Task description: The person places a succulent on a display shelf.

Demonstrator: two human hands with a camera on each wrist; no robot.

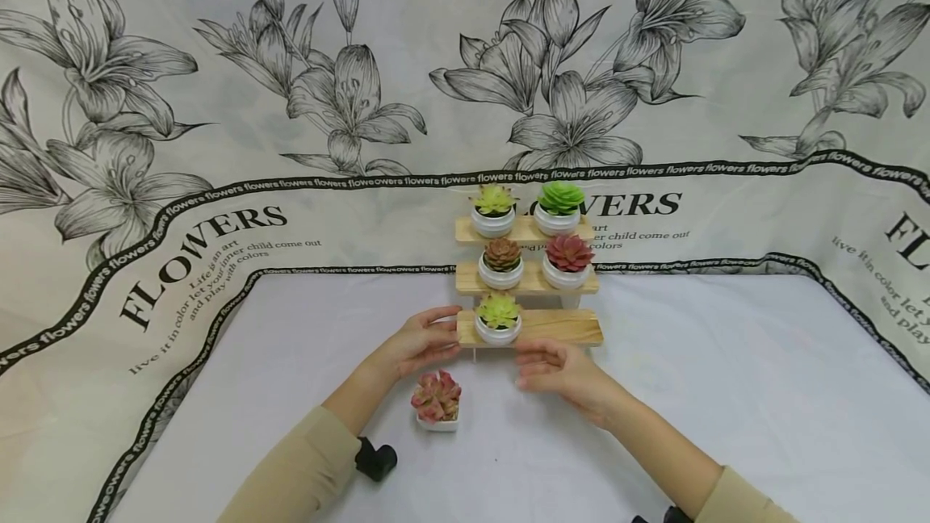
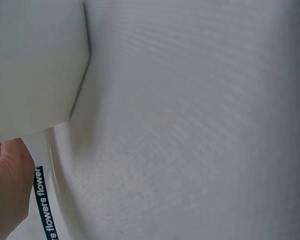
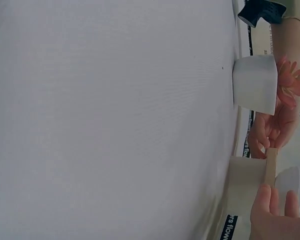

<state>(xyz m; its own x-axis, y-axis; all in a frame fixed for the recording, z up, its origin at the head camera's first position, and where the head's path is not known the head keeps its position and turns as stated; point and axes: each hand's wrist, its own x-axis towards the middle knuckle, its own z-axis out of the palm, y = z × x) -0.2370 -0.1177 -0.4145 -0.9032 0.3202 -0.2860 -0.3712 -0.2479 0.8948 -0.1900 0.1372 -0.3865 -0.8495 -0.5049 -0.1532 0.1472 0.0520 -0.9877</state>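
A three-tier wooden stand (image 1: 559, 328) holds small artificial succulents in white pots. My left hand (image 1: 417, 341) is at the left end of its lowest board, fingers extended, fingertips at the wood. Just in front of that board hovers my right hand (image 1: 563, 378), its fingers loosely bent and holding nothing. Between them, on the lowest board's left part, stands a yellow-green succulent (image 1: 498, 315). A pink succulent (image 1: 437, 400) in a square white pot stands on the table, nearer to me. In the left wrist view its pale pot (image 2: 35, 70) looms close, partly covering the view.
The middle tier carries a brown succulent (image 1: 503, 261) and a dark red one (image 1: 568, 259). A yellow-green plant (image 1: 493, 204) and a bright green plant (image 1: 559, 204) occupy the top tier. Behind stands a backdrop (image 1: 363, 216) printed with flowers; white cloth (image 1: 305, 394) covers the table.
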